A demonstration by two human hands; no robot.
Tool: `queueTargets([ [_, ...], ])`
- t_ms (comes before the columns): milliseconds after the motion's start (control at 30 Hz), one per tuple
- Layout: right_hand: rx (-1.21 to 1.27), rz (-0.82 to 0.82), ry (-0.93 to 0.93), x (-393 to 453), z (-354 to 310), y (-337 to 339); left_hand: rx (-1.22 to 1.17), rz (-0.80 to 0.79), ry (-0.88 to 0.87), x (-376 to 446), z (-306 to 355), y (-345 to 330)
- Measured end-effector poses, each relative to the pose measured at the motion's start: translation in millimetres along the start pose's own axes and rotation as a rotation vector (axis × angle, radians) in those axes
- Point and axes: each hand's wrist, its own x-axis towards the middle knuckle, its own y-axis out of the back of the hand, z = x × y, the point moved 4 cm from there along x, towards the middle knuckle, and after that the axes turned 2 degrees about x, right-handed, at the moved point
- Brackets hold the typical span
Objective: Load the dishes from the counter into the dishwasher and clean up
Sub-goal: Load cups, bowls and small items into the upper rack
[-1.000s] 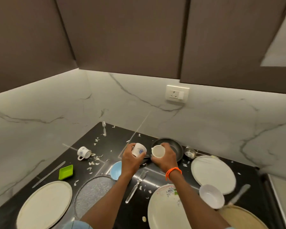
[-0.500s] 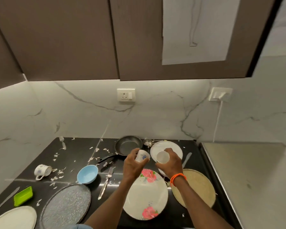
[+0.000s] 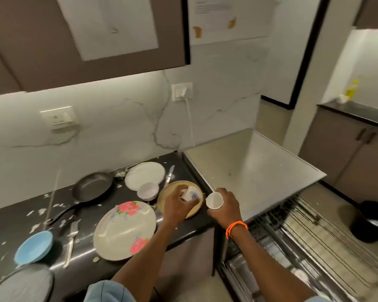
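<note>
My left hand (image 3: pixel 176 204) grips a white cup with a blue pattern (image 3: pixel 190 194), held over the tan round plate (image 3: pixel 196 207) at the counter's right end. My right hand (image 3: pixel 226 207) holds a plain white cup (image 3: pixel 214 200), mouth facing me, above the edge of the steel dishwasher top (image 3: pixel 249 171). The dishwasher's wire rack (image 3: pixel 310 238) is pulled out below right. On the black counter (image 3: pixel 13 223) lie a floral plate (image 3: pixel 124 229), a white plate (image 3: pixel 144 174), a small white bowl (image 3: pixel 148 190), a black frying pan (image 3: pixel 92 187), a blue bowl (image 3: pixel 34 247) and a fork (image 3: pixel 71 238).
White scraps litter the counter. A knife (image 3: pixel 169 175) lies beside the white plate and a small steel cup (image 3: pixel 119 173) by the pan. A grey glass plate (image 3: pixel 22 284) sits at the bottom left. A black bin (image 3: pixel 371 221) stands on the floor at right.
The view has swung right from the counter corner to the dishwasher. Both hands have carried their cups rightward, from above the pan to the counter's right end.
</note>
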Motion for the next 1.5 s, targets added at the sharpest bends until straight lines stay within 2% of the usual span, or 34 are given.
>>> queueTargets([
  [300, -0.008, 0.177, -0.245, -40.8, 127.6, 123.7, 0.036, -0.295, -0.126, -14.5, 87.0, -163.7],
  [467, 0.009, 0.254, -0.45, -90.4, 211.5, 188.3, 0.087, -0.503, -0.182, -48.8, 126.1, -271.9],
  [600, -0.008, 0.243, -0.652, -127.4, 267.3, 217.2, 0.163, -0.628, -0.188, -77.9, 133.2, -342.4],
  [833, -0.056, 0.18, -0.831, -145.1, 317.3, 218.5, 0.254, -0.816, -0.057, -84.2, 107.8, -402.5],
  [1000, -0.03, 0.172, -0.94, -115.8, 350.6, 201.7, 0.325, -0.851, -0.021, -56.6, 69.9, -458.5],
  [1167, -0.067, 0.212, -1.011, -77.2, 404.9, 179.3, 0.399, -0.981, -0.002, -33.1, 42.3, -529.8],
  [1300, -0.175, 0.096, -1.006, -45.8, 437.9, 156.9, 0.533, -1.007, -0.096, -25.8, 17.1, -571.2],
  [1500, -0.265, -0.033, -1.018, -31.9, 472.8, 127.0, 0.71, -1.095, -0.261, -39.5, -11.9, -598.1],
])
